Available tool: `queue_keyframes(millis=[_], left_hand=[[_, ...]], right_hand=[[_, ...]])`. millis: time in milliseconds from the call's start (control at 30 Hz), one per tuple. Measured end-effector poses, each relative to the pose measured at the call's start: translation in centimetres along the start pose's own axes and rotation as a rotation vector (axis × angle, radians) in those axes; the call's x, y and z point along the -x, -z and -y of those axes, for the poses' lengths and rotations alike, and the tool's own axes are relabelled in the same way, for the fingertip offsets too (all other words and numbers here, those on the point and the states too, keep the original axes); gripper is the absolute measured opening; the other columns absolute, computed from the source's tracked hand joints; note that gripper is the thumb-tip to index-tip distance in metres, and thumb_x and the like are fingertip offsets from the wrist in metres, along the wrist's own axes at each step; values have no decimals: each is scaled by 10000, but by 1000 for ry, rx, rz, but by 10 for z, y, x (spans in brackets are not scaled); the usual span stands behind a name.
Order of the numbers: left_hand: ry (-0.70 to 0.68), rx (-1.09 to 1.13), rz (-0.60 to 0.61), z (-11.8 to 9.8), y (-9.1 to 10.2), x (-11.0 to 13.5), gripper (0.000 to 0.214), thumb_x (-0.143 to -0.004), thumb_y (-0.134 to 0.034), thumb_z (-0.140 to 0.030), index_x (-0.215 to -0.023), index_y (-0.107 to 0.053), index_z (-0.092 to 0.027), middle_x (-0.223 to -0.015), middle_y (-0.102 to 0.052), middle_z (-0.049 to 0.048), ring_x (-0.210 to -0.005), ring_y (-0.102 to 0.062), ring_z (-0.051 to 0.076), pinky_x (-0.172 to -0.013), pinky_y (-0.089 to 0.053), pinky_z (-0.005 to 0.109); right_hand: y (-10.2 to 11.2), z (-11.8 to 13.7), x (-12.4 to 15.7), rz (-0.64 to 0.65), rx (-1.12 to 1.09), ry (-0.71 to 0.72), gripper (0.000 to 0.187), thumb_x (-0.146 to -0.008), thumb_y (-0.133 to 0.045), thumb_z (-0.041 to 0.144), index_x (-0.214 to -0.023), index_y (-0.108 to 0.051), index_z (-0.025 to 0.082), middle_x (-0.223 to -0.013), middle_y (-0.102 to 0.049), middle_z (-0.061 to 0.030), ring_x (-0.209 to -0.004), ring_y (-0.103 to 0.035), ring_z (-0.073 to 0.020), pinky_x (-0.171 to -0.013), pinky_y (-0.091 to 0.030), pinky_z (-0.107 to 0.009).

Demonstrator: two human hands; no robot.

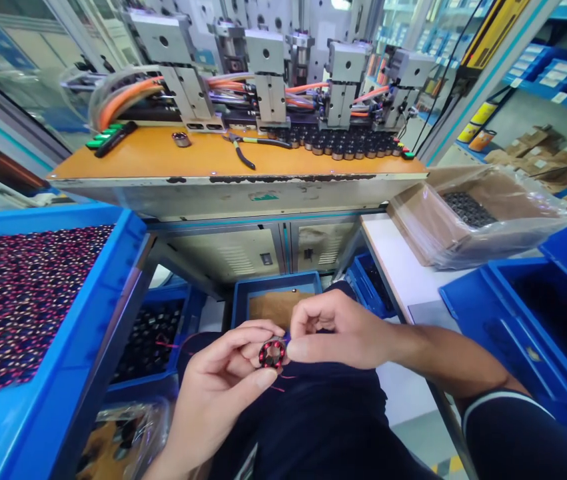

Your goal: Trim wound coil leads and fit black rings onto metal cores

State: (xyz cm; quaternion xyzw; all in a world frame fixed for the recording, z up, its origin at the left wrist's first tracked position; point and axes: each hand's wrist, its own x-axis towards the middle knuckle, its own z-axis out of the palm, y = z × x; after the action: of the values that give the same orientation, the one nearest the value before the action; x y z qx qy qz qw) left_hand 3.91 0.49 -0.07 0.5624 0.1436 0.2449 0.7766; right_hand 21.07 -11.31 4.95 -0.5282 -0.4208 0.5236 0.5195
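Head view: at front, orange tabletop (153, 155); at left, blue bin (132, 233) of wound parts (28, 300). Over the lap (323, 407), left hand (223, 373) clamped on wound ring (265, 355), thumb at lower edge; right hand (346, 330) curled at right edge, thumb and forefinger close, cannot tell whether gripping anything. Hold ring steady; keep loose red leads (277, 389) free of left thumb.

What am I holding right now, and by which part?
A small dark ring with red spots, held by its outer rim in your left hand; whether your right hand grips anything is unclear.
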Motion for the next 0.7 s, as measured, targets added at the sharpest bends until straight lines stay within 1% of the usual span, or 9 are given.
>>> queue_keyframes(millis=[67, 133, 233, 300, 367, 433, 533, 600, 700], left_hand=[[0, -16, 7, 0, 0, 0, 265, -699, -820, -129, -931, -789, -253, -1009, -742, 59, -875, -725, 163, -747, -586, 187], [27, -21, 25, -2, 1, 0, 255, -706, -815, -134, -932, -790, -249, -1011, -741, 63, -830, -722, 150, -738, -585, 191], [69, -20, 59, -5, 3, 2, 242, -714, -811, -159, -939, -791, -246, -1018, -737, 72, -785, -715, 147, -702, -586, 203], [87, -16, 81, -7, 3, 3, 234, -713, -814, -184, -938, -795, -243, -1016, -741, 79, -794, -715, 158, -709, -584, 214], [107, -25, 102, -9, 1, 2, 220, -704, -822, -198, -920, -804, -238, -1014, -749, 83, -821, -717, 170, -735, -579, 221], [128, -33, 114, -9, -1, 1, 249, -695, -829, -200, -937, -808, -254, -988, -761, 73, -827, -712, 169, -742, -572, 219], [179, -8, 144, -10, -4, 1, 315, -703, -822, -193, -998, -797, -298, -880, -773, 38, -749, -700, 146, -720, -570, 223], [203, 15, 167, -11, -4, 2, 314, -711, -815, -184, -998, -796, -312, -832, -774, 25, -705, -698, 138, -697, -572, 223], [191, 21, 134, -10, -1, 3, 284, -702, -821, -178, -959, -806, -299, -892, -781, 32, -709, -712, 135, -666, -567, 192]], right_hand=[[-1, 0, -1, -1, 8, -9, 315, -779, -749, 401, -733, -596, 130, -675, -568, 25, -614, -469, -77, -595, -372, -218], [2, -1, -1, -43, 50, -23, 281, -798, -719, 371, -716, -597, 132, -676, -558, 30, -623, -471, -75, -603, -374, -216], [12, -2, -2, -86, 122, -47, 253, -816, -684, 338, -696, -592, 136, -671, -560, 26, -629, -491, -82, -612, -398, -222], [18, 1, -4, -72, 164, -11, 227, -816, -699, 334, -757, -616, 131, -724, -593, 10, -660, -521, -92, -637, -429, -230], [20, 7, -8, -12, 240, 104, 223, -797, -747, 306, -883, -651, 124, -828, -616, -6, -732, -539, -99, -699, -452, -239], [17, 12, -14, 102, 315, 249, 231, -792, -771, 240, -960, -667, 121, -904, -603, -13, -798, -542, -97, -753, -454, -235], [11, 15, -24, 252, 367, 384, 64, -847, -719, 152, -859, -671, 111, -872, -583, -11, -829, -555, -95, -803, -459, -234], [7, 13, -28, 229, 379, 423, 93, -872, -685, 136, -791, -646, 115, -823, -584, -4, -814, -563, -99, -815, -465, -244], [3, 9, -26, 61, 354, 399, 131, -883, -654, 143, -761, -611, 126, -777, -570, 10, -737, -558, -93, -731, -467, -233]])
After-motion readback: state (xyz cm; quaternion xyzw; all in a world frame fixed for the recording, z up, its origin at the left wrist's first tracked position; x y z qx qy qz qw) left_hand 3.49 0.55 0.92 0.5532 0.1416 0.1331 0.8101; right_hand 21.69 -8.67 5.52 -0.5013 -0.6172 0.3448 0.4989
